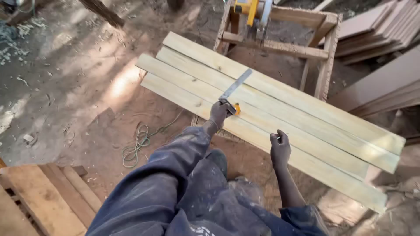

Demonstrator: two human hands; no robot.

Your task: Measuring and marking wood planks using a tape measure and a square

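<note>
Four pale planks lie side by side, running diagonally from upper left to lower right, resting on a rough wooden frame.

Left hand is closed on the stock end of a metal square; its blade lies flat across the planks, pointing away from the person toward the far planks. A small orange-yellow part shows just beside the fingers; can't tell what it is.

Right hand sits at the near edge of the nearest plank, well apart from the square, to its right. It is closed around something small and thin, likely a pencil, too small to confirm.

A yellow power saw sits on the frame's far end. Green cord coils on the dirt floor, left of the planks. Brown boards are stacked at upper right.
</note>
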